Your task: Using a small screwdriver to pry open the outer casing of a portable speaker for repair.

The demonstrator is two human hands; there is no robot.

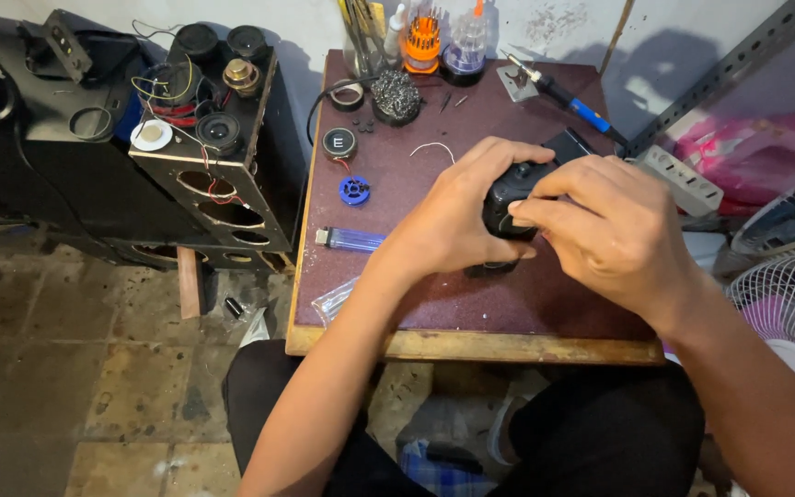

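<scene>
Here, head view: both hands meet over the middle of the dark maroon worktop. The left hand wraps a small black device from the near-left side, its grip clenched around the body. The right hand comes in from the right, thumb and forefinger pinched on the same device's front face. The device sits between the two palms, just above the worktop surface; whether it touches the board cannot be told.

Left of the hands on the worktop: a translucent blue lighter lying flat, a blue toothed ring, and a round black cap beyond it. A loose white wire curls near the left knuckles. At the far edge, a soldering iron with blue handle lies at a slant, beside an orange screwdriver-bit holder and a black coil of mesh.

Off the worktop to the left, a black speaker cabinet leans on the floor, small drivers and wires on top. A fan grille shows at right.
</scene>
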